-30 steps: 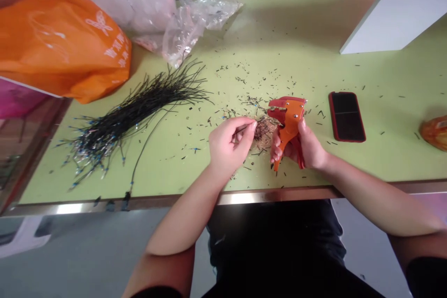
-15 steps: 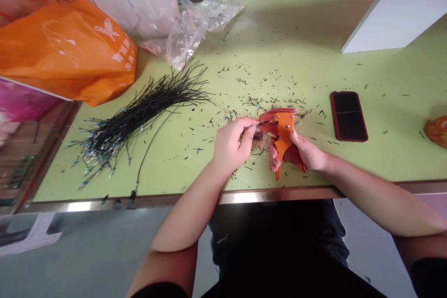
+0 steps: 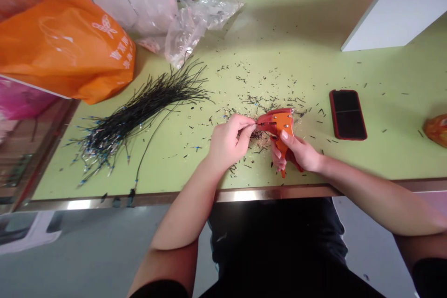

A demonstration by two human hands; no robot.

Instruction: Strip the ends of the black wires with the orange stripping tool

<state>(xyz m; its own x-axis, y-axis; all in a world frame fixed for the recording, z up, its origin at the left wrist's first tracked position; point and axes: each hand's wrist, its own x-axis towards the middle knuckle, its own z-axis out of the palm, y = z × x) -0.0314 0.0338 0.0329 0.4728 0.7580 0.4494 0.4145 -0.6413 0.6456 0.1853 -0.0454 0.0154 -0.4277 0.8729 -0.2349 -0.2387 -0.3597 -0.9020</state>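
Observation:
My right hand point(image 3: 296, 151) is wrapped around the handles of an orange and red wire stripper point(image 3: 284, 123), whose jaws point left. In a pinch at those jaws, my left hand point(image 3: 232, 139) holds the end of a thin black wire; most of that wire is hidden by the fingers. Left of the hands lies a thick bundle of black wires point(image 3: 139, 107), with blue and silvery bits at its lower left end. One single wire point(image 3: 145, 149) curves away from the bundle toward the table's front edge.
Short black offcuts point(image 3: 258, 137) are scattered over the green table point(image 3: 279, 23) around the tool. A red-cased phone point(image 3: 348, 114) lies to the right. An orange bag point(image 3: 70, 46) and clear plastic bags point(image 3: 195, 18) fill the back left. A white panel point(image 3: 401, 9) stands at the back right.
The wire stripper has tilted and shifted slightly left, and its handles look closer together. My left hand has moved a little left, still pinching at the jaws.

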